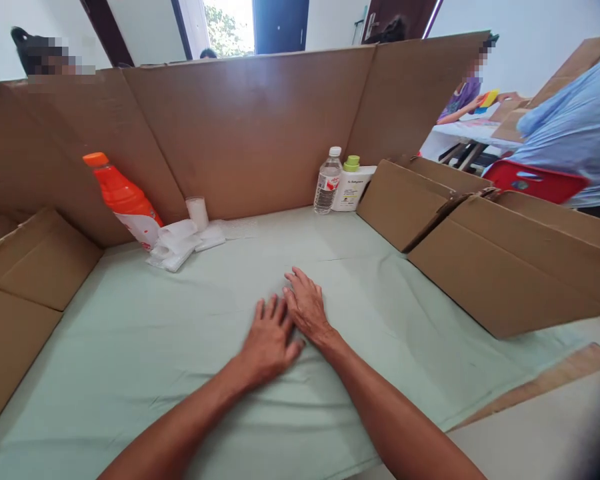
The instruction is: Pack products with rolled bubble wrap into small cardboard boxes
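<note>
Near the middle of the table, my left hand (270, 340) lies palm down on the pale green cloth (145, 347), its fingers spread and holding nothing. Just right of it and slightly farther off is my right hand (307, 307), also over the cloth, with fingers loosely bent, apart and empty. The two hands are close together, and whether they touch I cannot tell. Wrinkles run through the cloth around my forearms.
Cardboard panels (260, 133) wall the back. An orange bottle (123, 193), crumpled clear plastic (175, 243) and a whitish cylinder (197, 213) stand back left; a water bottle (327, 183) and a white green-capped bottle (350, 187) back right. Boxes (510, 260) flank both sides. Other people sit beyond.
</note>
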`<state>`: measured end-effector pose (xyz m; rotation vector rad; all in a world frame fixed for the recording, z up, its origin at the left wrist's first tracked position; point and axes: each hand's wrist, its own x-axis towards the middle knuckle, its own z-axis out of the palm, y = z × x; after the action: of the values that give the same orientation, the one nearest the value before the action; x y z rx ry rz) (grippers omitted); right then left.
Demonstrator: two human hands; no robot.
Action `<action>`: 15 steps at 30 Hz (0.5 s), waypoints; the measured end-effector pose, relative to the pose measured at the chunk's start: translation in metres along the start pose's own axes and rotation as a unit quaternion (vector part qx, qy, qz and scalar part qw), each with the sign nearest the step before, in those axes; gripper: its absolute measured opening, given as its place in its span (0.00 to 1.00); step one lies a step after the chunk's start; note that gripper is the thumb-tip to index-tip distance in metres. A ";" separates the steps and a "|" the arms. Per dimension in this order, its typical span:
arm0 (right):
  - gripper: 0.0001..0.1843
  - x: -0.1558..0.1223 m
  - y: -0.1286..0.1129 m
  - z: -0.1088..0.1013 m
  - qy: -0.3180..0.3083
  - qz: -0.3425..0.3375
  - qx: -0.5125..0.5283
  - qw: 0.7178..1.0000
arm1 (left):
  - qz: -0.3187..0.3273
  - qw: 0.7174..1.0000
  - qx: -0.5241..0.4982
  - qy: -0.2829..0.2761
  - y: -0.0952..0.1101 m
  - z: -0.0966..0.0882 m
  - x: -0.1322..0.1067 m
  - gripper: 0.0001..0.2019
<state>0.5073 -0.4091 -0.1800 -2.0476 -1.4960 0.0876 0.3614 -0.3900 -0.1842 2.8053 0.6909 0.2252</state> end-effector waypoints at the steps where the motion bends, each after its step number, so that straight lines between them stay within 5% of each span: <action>1: 0.22 0.001 0.003 0.001 0.014 -0.002 0.010 1.000 | 0.042 0.999 -0.007 -0.014 0.014 0.000 -0.006 0.37; 5: 0.20 -0.002 0.009 0.006 0.035 -0.036 0.024 0.998 | 0.173 0.984 -0.021 -0.035 0.056 -0.008 -0.028 0.40; 10: 0.17 -0.001 0.013 0.011 0.042 -0.054 0.008 0.998 | 0.208 0.978 -0.017 -0.015 0.062 -0.013 -0.038 0.41; 13: 0.19 0.010 0.029 -0.011 0.087 -0.081 -0.021 0.993 | 0.215 0.975 -0.053 -0.018 0.052 -0.007 -0.038 0.34; 15: 0.19 0.021 0.047 -0.046 0.132 -0.110 -0.062 0.983 | 0.208 0.975 -0.079 -0.020 0.044 -0.001 -0.035 0.27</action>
<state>0.5725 -0.4193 -0.1593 -1.8854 -1.5772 -0.3583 0.3496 -0.4445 -0.1746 2.7584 0.0630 0.2830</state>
